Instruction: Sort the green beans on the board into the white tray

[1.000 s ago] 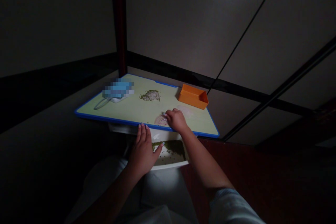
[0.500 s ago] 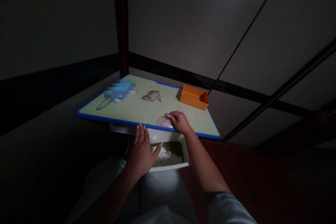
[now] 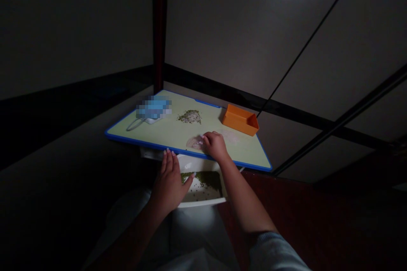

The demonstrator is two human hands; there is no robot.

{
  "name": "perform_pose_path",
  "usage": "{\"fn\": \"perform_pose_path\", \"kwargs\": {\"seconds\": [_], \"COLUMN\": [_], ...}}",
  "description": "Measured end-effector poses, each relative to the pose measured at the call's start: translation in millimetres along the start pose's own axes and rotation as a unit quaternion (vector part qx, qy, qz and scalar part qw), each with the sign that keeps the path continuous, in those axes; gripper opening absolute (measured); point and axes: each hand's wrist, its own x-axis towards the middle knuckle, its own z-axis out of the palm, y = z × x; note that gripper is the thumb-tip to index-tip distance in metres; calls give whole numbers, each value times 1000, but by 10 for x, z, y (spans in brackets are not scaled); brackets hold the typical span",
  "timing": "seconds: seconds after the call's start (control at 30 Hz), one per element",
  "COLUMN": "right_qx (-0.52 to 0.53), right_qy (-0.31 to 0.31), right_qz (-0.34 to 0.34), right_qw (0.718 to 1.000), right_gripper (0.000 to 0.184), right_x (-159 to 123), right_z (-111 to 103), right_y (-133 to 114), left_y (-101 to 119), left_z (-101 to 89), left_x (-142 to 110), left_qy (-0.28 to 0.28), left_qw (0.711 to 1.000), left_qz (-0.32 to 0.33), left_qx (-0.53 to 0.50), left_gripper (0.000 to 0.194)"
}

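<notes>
My right hand (image 3: 215,145) rests low on a pale yellow board (image 3: 152,133) with a blue rim, near its front edge. Its fingers are curled in and pinched together. Whatever they may hold is too small to make out. By the fingertips is a pinkish, shiny patch (image 3: 194,142) whose nature I cannot tell. My left hand (image 3: 171,181) is open, fingertips at the board's front edge and thumb stretched over a white tub (image 3: 199,204). Green grains (image 3: 208,178), bean-like, lie inside the tub, partly under the board. A small pile of green grains (image 3: 190,116) is spread on the board.
An orange open box (image 3: 241,119) stands at the board's right rear. On the left is a blurred blue item (image 3: 154,108) with a grey loop (image 3: 135,124). Dark-edged panels (image 3: 222,29) rise behind the board. Reddish floor (image 3: 280,207) shows at right.
My right hand has slid a little left along the board, still pinched. The left hand keeps its place at the edge. The whole view has shifted slightly.
</notes>
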Motion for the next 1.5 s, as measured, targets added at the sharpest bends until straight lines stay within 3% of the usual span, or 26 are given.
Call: {"fn": "perform_pose_path", "kwargs": {"seconds": [0.3, 0.53, 0.83, 1.2, 1.5], "right_qx": [-21, 34, -28, -84, -121], "right_qy": [-66, -39, 44, 32, 41], "right_qz": [-21, -21, 126, 186, 328], "right_qw": [997, 998, 991, 978, 936], "right_gripper": [29, 25, 29, 30, 31], "right_x": [41, -3, -88, -155, -218], "right_z": [40, -15, -175, -174, -231], "right_y": [-64, 54, 322, 344, 541], "left_y": [13, 23, 80, 273, 260], "left_z": [-29, -16, -80, -250, -220], "left_x": [21, 37, 90, 167, 179], "left_qy": [-18, -27, -73, -174, -179], "left_qw": [1000, 999, 996, 975, 973], "left_qz": [-7, -4, -10, 4, 20], "left_qx": [20, 26, 51, 141, 146], "left_gripper": [83, 83, 85, 77, 79]}}
